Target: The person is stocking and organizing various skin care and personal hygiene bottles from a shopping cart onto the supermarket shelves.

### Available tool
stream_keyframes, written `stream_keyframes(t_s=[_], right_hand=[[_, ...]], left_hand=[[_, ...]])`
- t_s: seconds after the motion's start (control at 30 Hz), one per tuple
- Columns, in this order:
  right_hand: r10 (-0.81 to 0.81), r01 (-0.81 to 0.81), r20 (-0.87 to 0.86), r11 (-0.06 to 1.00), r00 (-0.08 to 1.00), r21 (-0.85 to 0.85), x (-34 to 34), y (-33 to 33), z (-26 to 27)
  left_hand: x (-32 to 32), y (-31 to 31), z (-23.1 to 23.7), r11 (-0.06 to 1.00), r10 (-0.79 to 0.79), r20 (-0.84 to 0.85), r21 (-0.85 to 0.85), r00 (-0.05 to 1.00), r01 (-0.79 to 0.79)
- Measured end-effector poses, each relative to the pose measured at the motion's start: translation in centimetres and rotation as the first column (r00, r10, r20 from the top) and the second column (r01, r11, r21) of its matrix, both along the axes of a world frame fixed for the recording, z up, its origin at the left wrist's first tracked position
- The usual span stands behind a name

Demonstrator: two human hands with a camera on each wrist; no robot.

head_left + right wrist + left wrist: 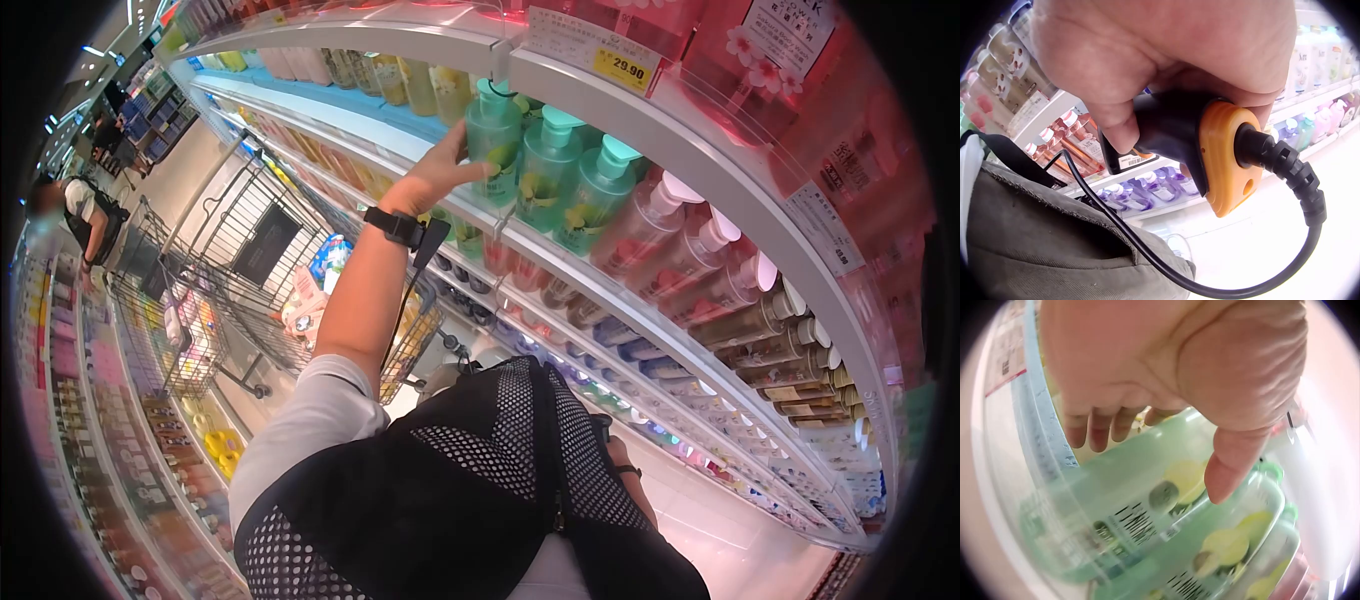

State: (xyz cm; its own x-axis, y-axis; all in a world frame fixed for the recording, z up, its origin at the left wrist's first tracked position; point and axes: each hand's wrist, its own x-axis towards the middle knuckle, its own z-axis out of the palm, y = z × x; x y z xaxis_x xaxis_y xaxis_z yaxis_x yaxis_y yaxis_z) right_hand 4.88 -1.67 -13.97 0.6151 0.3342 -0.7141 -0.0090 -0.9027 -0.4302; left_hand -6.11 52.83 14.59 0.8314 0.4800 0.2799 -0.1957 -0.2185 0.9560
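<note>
In the head view my left hand [437, 175] reaches to the leftmost green pump bottle [492, 145] in a shelf row. Its thumb lies across the bottle's front and its fingers go round the far side. The left wrist view shows the clear green bottle [1129, 500] between the thumb and fingers of the left hand [1179, 369]. My right hand [1166, 56] grips a black device with an orange end [1229, 159], its cable trailing. In the head view the right hand [622, 455] is low beside the body, partly hidden.
More green bottles [548, 165] and pink bottles [640, 228] stand to the right. A shelf edge [640, 110] with a price tag [622, 68] runs above. Shopping carts [265, 240] stand in the aisle at left, a person [95, 215] beyond them. A black bag [400, 480] hangs at my front.
</note>
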Motion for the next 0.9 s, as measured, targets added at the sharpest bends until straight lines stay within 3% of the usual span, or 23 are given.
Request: stream_keyframes(t_s=[0.03, 0.07, 0.13, 0.33, 0.4, 0.53, 0.63, 0.7, 0.9], right_hand=[[0.0, 0.0, -0.002, 1.0, 1.0, -0.002, 0.1, -0.1, -0.3], [0.021, -0.02, 0.019, 1.0, 1.0, -0.015, 0.0, -0.1, -0.4], [0.044, -0.043, 0.038, 0.999, 0.998, -0.029, 0.1, -0.4, -1.1], [0.107, -0.107, 0.078, 0.994, 0.991, -0.009, 0.2, -0.7, -1.5], [0.069, -0.07, -0.029, 0.997, 0.997, -0.037, -0.1, 0.5, 0.8], [0.109, -0.109, -0.004, 0.994, 0.994, -0.017, 0.6, -0.5, -2.8], [0.186, -0.189, 0.111, 0.982, 0.976, 0.024, 0.9, -1.6, -5.4], [0.113, -0.114, 0.032, 0.993, 0.993, 0.019, 0.5, -0.5, -2.8], [0.089, -0.089, -0.011, 0.995, 0.996, -0.036, -0.5, 1.0, 0.9]], left_hand=[[0.0, -0.5, 0.1, 0.978, 0.118, -0.095, 0.185, 0.989, -0.099], [0.0, -0.9, -0.1, 0.978, 0.118, -0.098, 0.183, 0.988, -0.099], [0.3, -1.5, -0.3, 0.854, 0.342, -0.214, 0.476, 0.915, -0.209], [0.2, -0.9, -1.2, 0.92, 0.305, -0.277, 0.333, 0.911, -0.207], [0.3, -0.7, -1.7, 0.93, 0.274, -0.255, 0.315, 0.927, -0.188], [0.4, -1.0, -1.8, 0.952, 0.216, -0.233, 0.264, 0.948, -0.152], [0.3, -0.8, -2.1, 0.963, 0.186, -0.229, 0.236, 0.956, -0.131], [0.4, -0.4, -2.5, 0.963, 0.175, -0.228, 0.244, 0.958, -0.118], [0.4, -0.3, -2.6, 0.965, 0.153, -0.221, 0.245, 0.963, -0.097]])
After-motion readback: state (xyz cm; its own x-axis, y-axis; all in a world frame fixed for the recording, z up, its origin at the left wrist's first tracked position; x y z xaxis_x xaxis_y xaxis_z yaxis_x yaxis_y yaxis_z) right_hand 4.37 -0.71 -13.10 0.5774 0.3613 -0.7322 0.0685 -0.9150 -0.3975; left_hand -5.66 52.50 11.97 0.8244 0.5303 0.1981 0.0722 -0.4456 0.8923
